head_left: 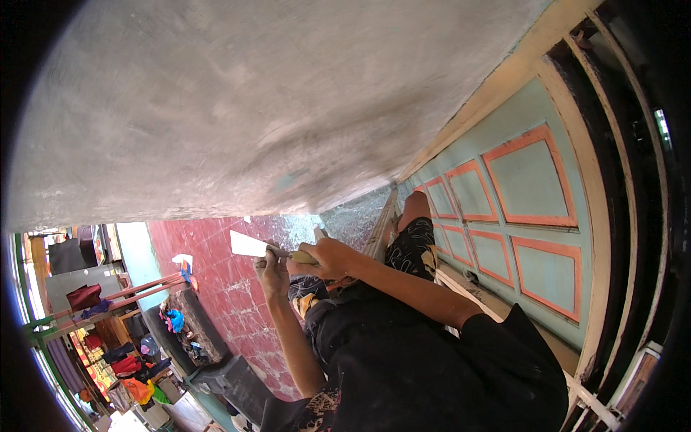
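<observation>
At the far left, a heap of red, orange and dark clothes [137, 371] lies beyond a pink-red wooden rail [147, 289]. Next comes a floor of worn red tiles [205, 252], with a smooth grey plastered wall [288, 108] spreading above it across the upper part of the view.

Near the middle, over the red tiles, is a flat scraper with a pale, flared blade [247, 245] and a yellowish-brown handle. Its long axis runs nearly level, sloping slightly down to the right, with the broad end pointing left, away from both hands.

The left hand [272, 277] is nearer the blade, its fingers pinching the narrow end from below. The right hand [330, 259] sits to its right, fingers curled around the handle, so the scraper spans the gap between the hands. A small pale-grey flat piece [319, 232] shows just above the right hand; whether those fingers also hold it, I cannot tell.

Farther right, a bare knee [415, 207] bends beside pale timber rails [381, 229], and a pale green panelled wooden partition with orange-pink borders [529, 180] stands beyond the right forearm.
</observation>
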A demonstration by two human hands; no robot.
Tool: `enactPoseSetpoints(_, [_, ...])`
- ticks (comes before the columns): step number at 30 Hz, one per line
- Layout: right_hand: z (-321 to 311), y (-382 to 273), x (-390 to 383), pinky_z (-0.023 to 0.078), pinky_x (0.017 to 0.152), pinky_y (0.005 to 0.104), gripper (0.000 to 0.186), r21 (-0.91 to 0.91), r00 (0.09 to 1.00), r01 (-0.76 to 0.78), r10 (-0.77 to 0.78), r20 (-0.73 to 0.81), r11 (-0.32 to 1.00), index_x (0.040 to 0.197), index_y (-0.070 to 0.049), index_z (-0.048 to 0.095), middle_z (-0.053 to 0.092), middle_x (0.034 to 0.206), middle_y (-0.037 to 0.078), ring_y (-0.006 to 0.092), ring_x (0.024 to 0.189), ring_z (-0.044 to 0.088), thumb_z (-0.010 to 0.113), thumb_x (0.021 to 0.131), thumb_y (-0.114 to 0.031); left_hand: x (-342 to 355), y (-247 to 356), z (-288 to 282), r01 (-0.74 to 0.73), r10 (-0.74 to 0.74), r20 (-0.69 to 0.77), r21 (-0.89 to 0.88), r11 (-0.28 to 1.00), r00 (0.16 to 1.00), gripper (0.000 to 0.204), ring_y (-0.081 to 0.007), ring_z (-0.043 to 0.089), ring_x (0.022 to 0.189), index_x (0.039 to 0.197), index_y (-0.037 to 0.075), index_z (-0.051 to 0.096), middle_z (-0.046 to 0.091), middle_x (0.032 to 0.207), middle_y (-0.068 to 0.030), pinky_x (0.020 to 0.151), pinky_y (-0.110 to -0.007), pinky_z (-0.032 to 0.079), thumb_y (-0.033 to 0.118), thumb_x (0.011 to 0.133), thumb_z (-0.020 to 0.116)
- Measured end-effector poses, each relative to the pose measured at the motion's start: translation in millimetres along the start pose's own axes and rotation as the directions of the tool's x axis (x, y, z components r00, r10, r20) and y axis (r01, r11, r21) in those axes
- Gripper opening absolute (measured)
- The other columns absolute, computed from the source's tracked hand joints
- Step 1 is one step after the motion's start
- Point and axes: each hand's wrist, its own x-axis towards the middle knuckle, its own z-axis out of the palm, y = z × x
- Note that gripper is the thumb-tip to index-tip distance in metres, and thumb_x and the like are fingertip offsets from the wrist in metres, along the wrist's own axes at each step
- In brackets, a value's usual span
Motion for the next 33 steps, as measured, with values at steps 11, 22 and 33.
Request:
enactPoseSetpoints(11, [6.8, 7.5, 1.1, 0.048, 0.068, 0.0488, 0.041, -0.036, 0.994, 0.092, -0.094, -0.054, 0.995, 0.106, -0.003, 0.060, 0.062, 0.070, 0.024, 0.0438, 0.070, 0.062, 0.061, 0.088, -0.040, 6.6, 36.3, 4.1, -0.069, 0.090, -0.141, 0.147, 0.987, 0.986, 0.006, -0.0115, 0.063, 0.077, 0.097, 0.001, 0.062, 0.065, 0.088, -0.0036, 0.068, -0.027, 0.054, 0.004, 0.092, 0.061])
enactPoseSetpoints(22, [-4.9, -7.5, 0.5, 0.049, 0.068, 0.0475, 0.036, -0.036, 0.999, 0.032, -0.030, 0.041, 0.999, 0.104, -0.005, 0.060, 0.065, 0.074, 0.021, 0.0401, 0.071, 0.064, 0.066, 0.083, -0.034, 7.4, 58.9, -25.8, -0.125, 0.160, -0.174, 0.196, 0.973, 0.972, 0.006, -0.0109, 0.064, 0.085, 0.099, 0.004, 0.062, 0.067, 0.094, -0.0033, 0.071, -0.027, 0.053, 0.006, 0.093, 0.062])
enactPoseSetpoints(33, [0.1, -1.7, 0.9, 0.050, 0.069, 0.0481, 0.036, -0.061, 0.999, 0.043, -0.041, 0.036, 0.997, 0.105, -0.004, 0.059, 0.065, 0.074, 0.021, 0.0404, 0.071, 0.064, 0.066, 0.083, -0.032, 6.2, 59.5, -15.1, -0.162, 0.213, -0.208, 0.235, 0.958, 0.955, 0.006, -0.0095, 0.063, 0.087, 0.100, 0.005, 0.062, 0.067, 0.095, -0.0023, 0.076, -0.027, 0.054, 0.008, 0.094, 0.061])
